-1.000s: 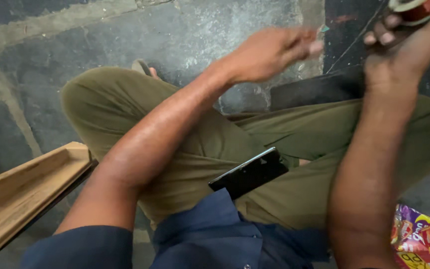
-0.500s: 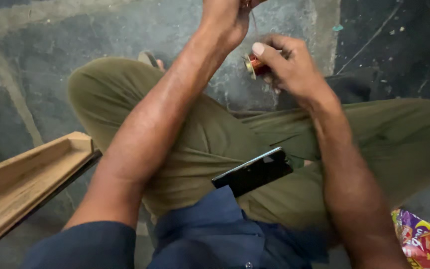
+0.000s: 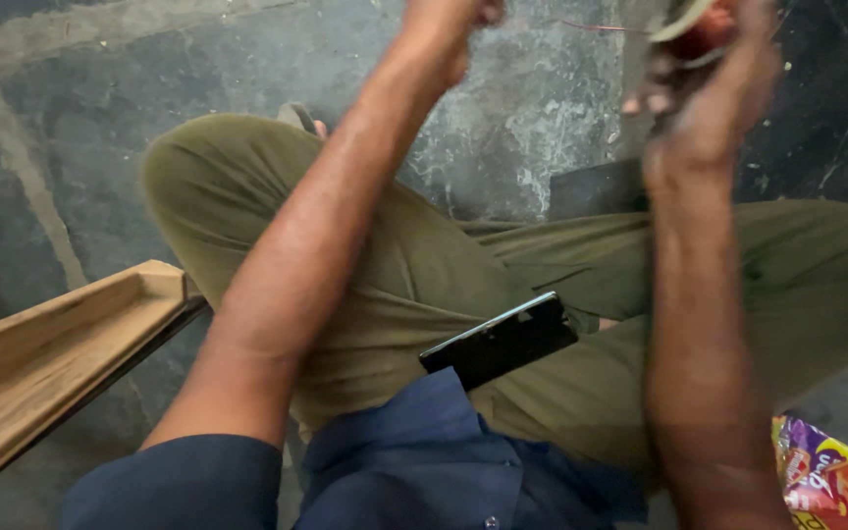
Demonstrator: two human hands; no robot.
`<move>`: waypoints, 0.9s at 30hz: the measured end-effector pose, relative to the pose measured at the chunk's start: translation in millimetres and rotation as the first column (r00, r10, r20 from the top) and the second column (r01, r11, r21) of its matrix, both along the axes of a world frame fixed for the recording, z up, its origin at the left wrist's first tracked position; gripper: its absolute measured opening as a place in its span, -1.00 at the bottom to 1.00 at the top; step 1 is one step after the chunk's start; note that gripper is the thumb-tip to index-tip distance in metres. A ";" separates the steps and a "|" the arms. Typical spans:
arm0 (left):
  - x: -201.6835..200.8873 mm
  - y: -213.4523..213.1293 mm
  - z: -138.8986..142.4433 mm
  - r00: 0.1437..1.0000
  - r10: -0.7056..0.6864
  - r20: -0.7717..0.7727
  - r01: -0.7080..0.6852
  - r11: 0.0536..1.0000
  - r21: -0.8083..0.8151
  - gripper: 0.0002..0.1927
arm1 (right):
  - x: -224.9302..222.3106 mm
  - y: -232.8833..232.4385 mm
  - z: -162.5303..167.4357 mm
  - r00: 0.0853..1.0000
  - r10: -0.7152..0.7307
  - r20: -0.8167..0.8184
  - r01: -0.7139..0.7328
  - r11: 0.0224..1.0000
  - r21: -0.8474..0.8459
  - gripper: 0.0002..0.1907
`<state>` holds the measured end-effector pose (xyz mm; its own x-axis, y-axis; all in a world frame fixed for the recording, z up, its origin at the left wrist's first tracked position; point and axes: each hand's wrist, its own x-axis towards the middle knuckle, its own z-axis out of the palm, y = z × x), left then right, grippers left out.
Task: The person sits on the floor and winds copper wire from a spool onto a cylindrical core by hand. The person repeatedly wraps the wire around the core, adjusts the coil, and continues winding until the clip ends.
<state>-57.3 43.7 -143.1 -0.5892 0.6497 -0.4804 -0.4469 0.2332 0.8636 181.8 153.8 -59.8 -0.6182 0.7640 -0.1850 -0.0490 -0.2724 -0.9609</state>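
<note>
My right hand [image 3: 714, 93] grips a small red spool [image 3: 696, 27], raised at the top edge; a thin red thread [image 3: 591, 26] runs left toward my left hand [image 3: 444, 20], closed, mostly cropped, so can't confirm it's pinching. Phone [image 3: 500, 341] parked on lap, clear of both arms.

Both bare forearms are stretched toward twelve o'clock, the left hand [image 3: 444, 20] closed at the frame edge, the blurred right hand [image 3: 714, 83] curled.

Black phone [image 3: 499, 341] on lap; wooden plank [image 3: 51, 344]; snack wrappers [image 3: 831, 476].
</note>
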 end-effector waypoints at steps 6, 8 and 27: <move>80.8 13.0 51.1 0.686 -0.548 -0.478 0.571 0.813 -0.113 -0.44 | 21.3 19.9 -2.1 0.997 -0.055 -0.059 0.063 0.988 0.142 -0.45; 89.0 5.8 62.5 0.619 -0.671 -0.408 0.671 0.722 -0.170 -0.45 | 22.5 20.7 -4.2 0.997 -0.040 -0.067 0.046 0.995 0.084 -0.48; 7.5 -3.9 69.4 0.866 -0.481 0.136 0.436 0.860 0.264 -0.68 | 8.4 1.3 50.8 0.935 0.351 -0.046 -0.354 0.931 -0.094 -0.49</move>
